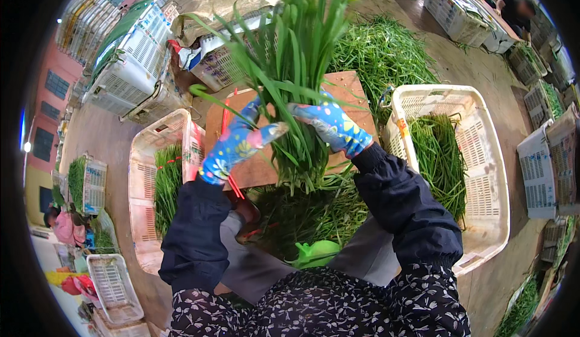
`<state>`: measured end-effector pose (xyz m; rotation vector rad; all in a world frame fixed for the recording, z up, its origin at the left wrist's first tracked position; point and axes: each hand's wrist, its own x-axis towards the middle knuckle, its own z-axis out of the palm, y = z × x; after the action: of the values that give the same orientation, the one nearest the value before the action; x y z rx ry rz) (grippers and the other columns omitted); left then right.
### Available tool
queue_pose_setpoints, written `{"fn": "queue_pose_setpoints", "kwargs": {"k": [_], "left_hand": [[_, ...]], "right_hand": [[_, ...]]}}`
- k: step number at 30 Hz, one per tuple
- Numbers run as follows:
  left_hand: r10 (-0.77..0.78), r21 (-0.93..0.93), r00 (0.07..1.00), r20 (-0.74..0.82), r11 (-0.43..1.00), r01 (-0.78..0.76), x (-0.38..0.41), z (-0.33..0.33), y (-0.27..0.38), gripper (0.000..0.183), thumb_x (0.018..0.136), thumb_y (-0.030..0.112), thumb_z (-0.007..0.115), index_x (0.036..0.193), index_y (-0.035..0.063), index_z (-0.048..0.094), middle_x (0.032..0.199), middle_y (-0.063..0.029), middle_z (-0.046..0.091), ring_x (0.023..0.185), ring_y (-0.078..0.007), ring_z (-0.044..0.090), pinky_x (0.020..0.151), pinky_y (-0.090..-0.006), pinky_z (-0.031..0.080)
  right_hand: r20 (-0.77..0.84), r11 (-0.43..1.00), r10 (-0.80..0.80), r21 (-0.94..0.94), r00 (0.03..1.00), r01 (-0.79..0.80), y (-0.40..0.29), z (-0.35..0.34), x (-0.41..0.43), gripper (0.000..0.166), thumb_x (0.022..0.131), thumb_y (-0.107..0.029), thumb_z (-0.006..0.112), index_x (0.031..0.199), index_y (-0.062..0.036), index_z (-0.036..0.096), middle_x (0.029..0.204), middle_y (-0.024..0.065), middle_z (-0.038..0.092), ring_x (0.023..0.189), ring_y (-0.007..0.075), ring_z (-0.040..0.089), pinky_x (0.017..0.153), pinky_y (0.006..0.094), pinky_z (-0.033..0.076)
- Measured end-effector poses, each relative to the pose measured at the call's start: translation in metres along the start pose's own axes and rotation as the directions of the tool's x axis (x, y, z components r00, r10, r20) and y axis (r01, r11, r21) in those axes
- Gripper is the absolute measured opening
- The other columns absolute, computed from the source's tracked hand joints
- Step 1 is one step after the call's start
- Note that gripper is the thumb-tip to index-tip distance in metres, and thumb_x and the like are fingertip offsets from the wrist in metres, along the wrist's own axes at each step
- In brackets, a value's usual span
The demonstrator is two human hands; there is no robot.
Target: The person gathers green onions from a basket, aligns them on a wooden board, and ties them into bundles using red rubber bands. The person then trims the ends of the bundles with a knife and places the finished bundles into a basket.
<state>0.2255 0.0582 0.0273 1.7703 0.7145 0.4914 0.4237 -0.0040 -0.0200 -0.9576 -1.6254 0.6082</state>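
Note:
A thick bunch of long, flat-leaved greens like garlic chives (294, 51) stands out over a brown board (244, 174), its leaf tips blurred and pointing away from me. My right hand (337, 124), in a blue flowered glove, grips the bunch from the right with the thumb across the leaves. Around the left side reaches my left hand (242, 144) in a matching glove, thumb in front and fingertips hidden behind the leaves. The cut stem ends (301, 183) face me at the board's near edge. Red strips (235, 186) lie by my left hand.
White plastic crates of greens flank me, one on the left (145, 174) and one on the right (487, 187). Beyond the board is a heap of loose greens (380, 51). Trimmings (312, 214) cover the floor between my legs. Another person (516, 15) sits far right.

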Motion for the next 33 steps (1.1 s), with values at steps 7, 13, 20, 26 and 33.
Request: {"fn": "queue_pose_setpoints", "kwargs": {"k": [7,13,20,26,33], "left_hand": [[0.104,-0.39,0.994,0.038,0.917,-0.081,-0.032,-0.025,-0.028,0.032,0.091,0.023,0.058,0.11,-0.0021,0.061,0.105,-0.0077,0.065,0.099,-0.0159,0.061,0.09,-0.0298,0.048],[-0.08,-0.253,0.987,-0.137,0.966,0.043,-0.083,-0.035,-0.072,0.04,0.087,0.024,0.058,0.113,-0.0063,0.057,0.108,-0.0136,0.063,0.108,-0.0244,0.059,0.098,-0.038,0.045],[-0.069,-0.806,0.975,-0.21,0.577,-0.133,-0.113,-0.061,-0.05,0.026,0.091,0.023,0.051,0.079,0.0001,0.057,0.08,-0.0108,0.058,0.082,-0.0248,0.057,0.095,-0.0496,0.045],[-0.118,-0.842,0.961,-0.25,0.516,-0.156,-0.128,-0.092,-0.026,0.026,0.09,0.028,0.055,0.081,0.0035,0.056,0.078,-0.0092,0.058,0.081,-0.0212,0.057,0.081,-0.0352,0.05],[-0.083,-0.743,0.892,-0.445,0.59,-0.316,-0.139,-0.154,-0.013,0.024,0.092,0.023,0.054,0.077,0.0052,0.056,0.076,-0.0072,0.06,0.074,-0.019,0.059,0.095,-0.0391,0.046]], "right_hand": [[0.469,0.95,0.052,-0.295,0.882,0.101,-0.012,0.043,-0.008,0.036,0.096,-0.026,0.048,0.126,-0.0085,0.056,0.122,0.0066,0.062,0.111,0.0196,0.058,0.097,0.0297,0.041],[0.403,0.945,0.203,0.158,0.892,-0.287,-0.018,0.105,-0.053,0.047,0.089,-0.038,0.059,0.124,-0.0074,0.054,0.112,0.0099,0.063,0.104,0.0188,0.056,0.093,0.0329,0.041],[0.449,0.895,0.43,-0.096,0.783,-0.436,0.0,0.15,-0.172,0.101,0.071,-0.045,0.075,0.147,-0.0068,0.019,0.123,0.0231,0.055,0.113,0.0318,0.055,0.091,0.0365,0.045],[0.442,0.776,0.622,-0.234,0.647,-0.586,-0.007,0.151,-0.191,0.024,0.083,-0.024,0.059,0.104,-0.0122,0.062,0.068,0.0133,0.062,0.064,0.0313,0.062,0.057,0.0405,0.047],[0.402,0.848,0.517,-0.361,0.756,-0.388,-0.014,0.124,-0.181,0.026,0.09,-0.037,0.054,0.092,-0.0124,0.062,0.06,0.0154,0.056,0.056,0.0368,0.055,0.052,0.0447,0.042]]}}
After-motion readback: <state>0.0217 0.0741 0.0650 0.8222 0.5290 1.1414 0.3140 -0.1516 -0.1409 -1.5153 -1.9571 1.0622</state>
